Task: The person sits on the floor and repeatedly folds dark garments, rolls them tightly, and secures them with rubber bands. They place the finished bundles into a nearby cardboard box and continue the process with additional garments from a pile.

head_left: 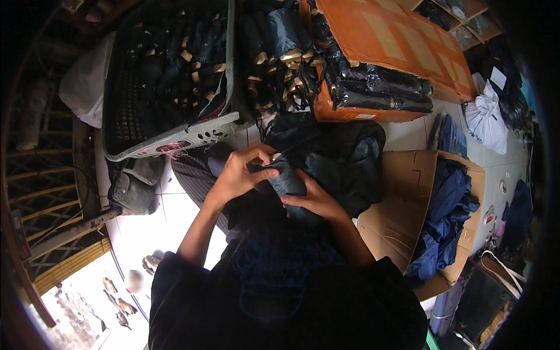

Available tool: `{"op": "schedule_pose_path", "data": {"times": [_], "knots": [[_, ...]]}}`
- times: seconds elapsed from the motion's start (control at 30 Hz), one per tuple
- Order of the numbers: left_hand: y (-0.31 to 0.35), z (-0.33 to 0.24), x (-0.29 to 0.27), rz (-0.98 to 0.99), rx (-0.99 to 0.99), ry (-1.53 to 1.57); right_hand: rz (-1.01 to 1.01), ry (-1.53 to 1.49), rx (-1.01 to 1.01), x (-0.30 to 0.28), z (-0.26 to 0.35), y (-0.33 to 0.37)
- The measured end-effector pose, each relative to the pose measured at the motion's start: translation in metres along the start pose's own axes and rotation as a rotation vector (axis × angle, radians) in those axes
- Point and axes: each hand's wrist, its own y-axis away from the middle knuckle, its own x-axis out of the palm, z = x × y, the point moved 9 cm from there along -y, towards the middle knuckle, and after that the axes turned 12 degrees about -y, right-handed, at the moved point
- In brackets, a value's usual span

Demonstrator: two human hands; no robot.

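Observation:
A dark grey-blue rolled fabric bundle [289, 182] sits in front of my chest, held in both hands. My left hand [242, 172] closes its thumb and fingers on the upper end, beside a small tan piece [276, 157]. Lower down, my right hand [315, 197] wraps around the side of the bundle, thumb across the front. Past my hands, loose dark fabric [338, 166] is heaped over my lap; where it ends and my clothing begins is hard to tell.
A grey plastic basket [192, 133] full of dark rolled bundles with tan ends stands at far left. More bundles lie beside an orange carton [402, 41] holding dark packages. To the right is an open cardboard box [399, 204] with blue fabric [446, 216]. A white sack [489, 119] rests at far right.

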Motion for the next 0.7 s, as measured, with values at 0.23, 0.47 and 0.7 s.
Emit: {"op": "schedule_pose_path", "data": {"times": [0.23, 0.47, 0.7], "knots": [[-0.004, 0.030, 0.004, -0.040, -0.184, 0.234, 0.111, -0.258, 0.227, -0.004, -0.004, 0.002], [-0.005, -0.002, -0.038, -0.576, -0.222, -0.027, 0.283, -0.473, -0.124, -0.040, 0.061, 0.003], [-0.019, -0.028, 0.007, -0.645, -0.014, 0.340, -0.089, -0.470, -0.740, -0.061, 0.155, -0.030]]}}
